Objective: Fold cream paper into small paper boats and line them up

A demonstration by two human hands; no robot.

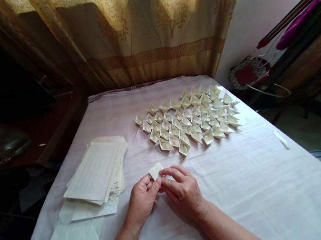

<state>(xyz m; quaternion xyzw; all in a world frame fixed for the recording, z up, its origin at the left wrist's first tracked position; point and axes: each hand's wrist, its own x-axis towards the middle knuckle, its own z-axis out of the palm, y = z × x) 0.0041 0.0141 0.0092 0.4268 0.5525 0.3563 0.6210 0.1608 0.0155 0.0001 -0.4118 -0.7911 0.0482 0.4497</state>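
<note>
Paper (pixel 156 171), folded small, is partly hidden by your fingertips (pixel 157 184), near the paper boats (pixel 185 121). Your left hand (pixel 142 198), half-closed, pinches it; your curled right hand (pixel 186 190) grips its right edge.

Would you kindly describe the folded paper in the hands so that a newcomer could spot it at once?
Find the pale cloth-covered surface below the curtain. Over it, the left hand and right hand hold a small folded paper. Unlike the paper boats beyond and larger sheets leftward, it alone is held.
</note>
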